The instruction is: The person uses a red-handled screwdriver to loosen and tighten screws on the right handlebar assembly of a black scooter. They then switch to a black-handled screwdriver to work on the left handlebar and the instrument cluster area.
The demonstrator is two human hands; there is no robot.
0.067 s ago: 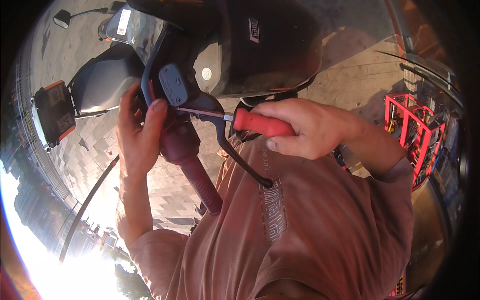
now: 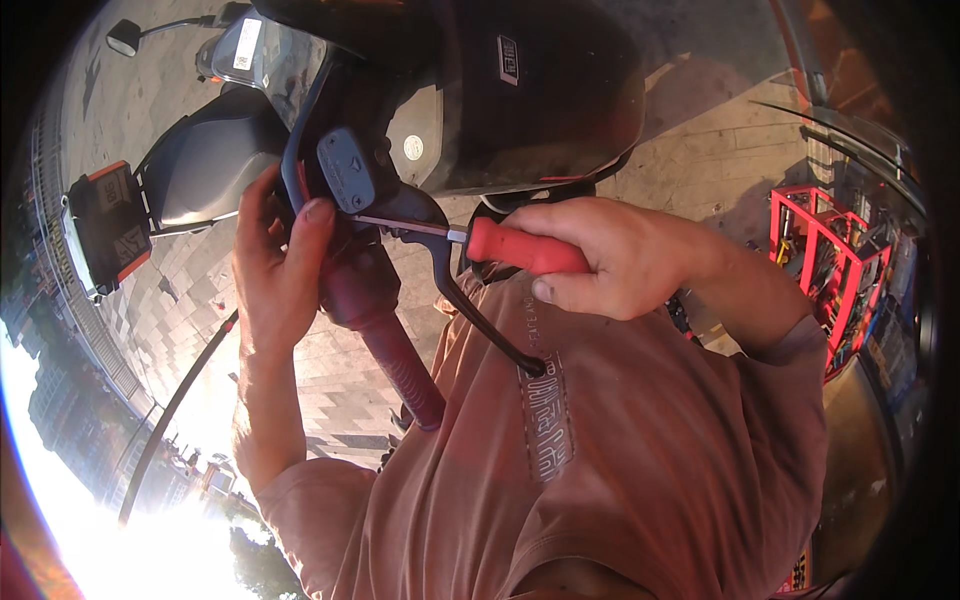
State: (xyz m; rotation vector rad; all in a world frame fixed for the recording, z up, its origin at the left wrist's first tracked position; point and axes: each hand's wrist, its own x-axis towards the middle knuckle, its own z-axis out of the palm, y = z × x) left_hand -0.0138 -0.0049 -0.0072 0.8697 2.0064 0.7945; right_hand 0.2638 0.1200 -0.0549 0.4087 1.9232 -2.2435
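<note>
My right hand (image 2: pixel 632 252) is closed around the red handle of a screwdriver (image 2: pixel 525 248). Its metal shaft points left, and the tip reaches the handlebar by the base of the black brake lever (image 2: pixel 462 300), just below the dark rectangular reservoir cap (image 2: pixel 346 172). Exactly what the tip touches is hard to make out. My left hand (image 2: pixel 275 275) wraps the far side of the handlebar switch housing (image 2: pixel 360 285), thumb on top and fingertips partly hidden behind it. The ribbed handlebar grip (image 2: pixel 405 370) slants down toward my shirt.
The scooter's dark front body (image 2: pixel 540 110) fills the top. At left stands another scooter with a black seat (image 2: pixel 215 150) and a rear box (image 2: pixel 110 225). A red-framed rack of tools (image 2: pixel 825 250) is at right. Paving (image 2: pixel 190 300) lies below; glare washes out the lower left.
</note>
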